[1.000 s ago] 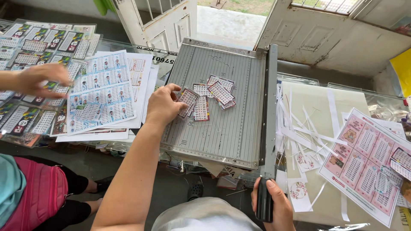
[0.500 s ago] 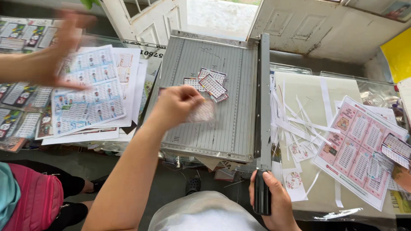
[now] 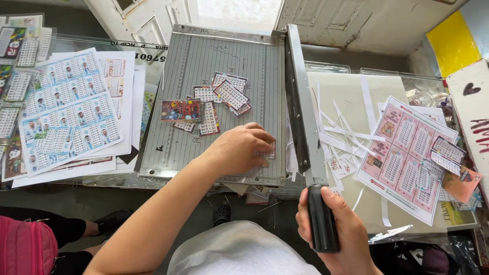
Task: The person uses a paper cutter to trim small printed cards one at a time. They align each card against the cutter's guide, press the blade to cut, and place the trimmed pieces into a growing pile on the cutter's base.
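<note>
A grey paper cutter (image 3: 224, 61) lies in front of me, its blade arm (image 3: 300, 102) lowered along the right edge. My right hand (image 3: 333, 231) grips the black handle (image 3: 322, 219) at the arm's near end. My left hand (image 3: 242, 147) presses a small printed card (image 3: 266, 152) flat on the cutter bed beside the blade. Several cut cards (image 3: 224, 94) lie loose farther up the bed, one with a red picture (image 3: 181, 110).
Printed sheets of small cards (image 3: 69, 109) are stacked left of the cutter. A pink printed sheet (image 3: 402, 153) and white paper strips (image 3: 346, 127) lie to the right. A pink bag (image 3: 25, 247) and a shoe (image 3: 109, 221) show at lower left.
My left hand moved from the loose cards toward the blade edge with one card. Another person's hand at the left left the view. The camera shifted right.
</note>
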